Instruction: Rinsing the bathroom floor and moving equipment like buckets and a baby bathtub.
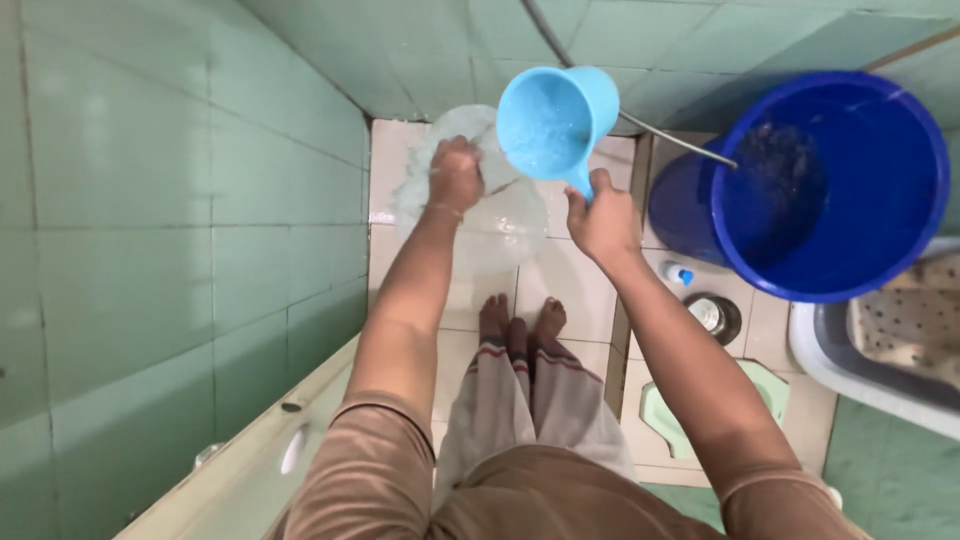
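Note:
My left hand point(455, 172) grips the rim of a clear, rounded plastic container point(500, 225), held out in front of me above the tiled floor. My right hand point(602, 215) holds the handle of a light blue plastic dipper point(550, 118), tilted with its mouth toward me, just above and right of the clear container. Wet foam or water shows inside the dipper and on the clear container. My bare feet point(520, 318) stand on the white floor tiles below both hands.
A big dark blue bucket point(890, 250) with water stands at the right, a thin hose point(672, 140) running into it. Green tiled walls point(150, 200) close in on the left and back. A floor drain point(712, 314), a green squat pan point(665, 415) and a perforated basket point(915, 320) lie at right.

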